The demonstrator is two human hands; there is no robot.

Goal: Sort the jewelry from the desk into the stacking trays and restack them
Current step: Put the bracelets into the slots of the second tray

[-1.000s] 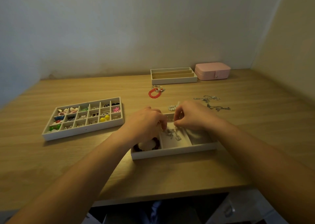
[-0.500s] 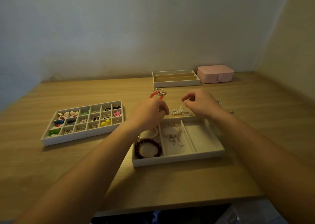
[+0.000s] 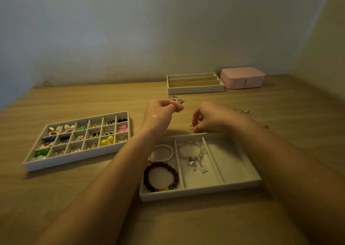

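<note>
Since half a second ago the right hand [image 3: 211,117] has dropped to the table [image 3: 93,198] just behind the three-slot tray [image 3: 201,192], where it pinches a pale beaded bracelet [image 3: 191,127]. The left hand [image 3: 159,114] has drifted farther out, fingers curled with nothing visible in them, just short of the red bracelet [image 3: 176,100]. A pearl bracelet [image 3: 163,152] and a dark bead bracelet [image 3: 161,176] share the tray's left slot. A charm bracelet [image 3: 192,151] lies in the middle one.

Head view, downward over desk [image 3: 93,198]
</note>
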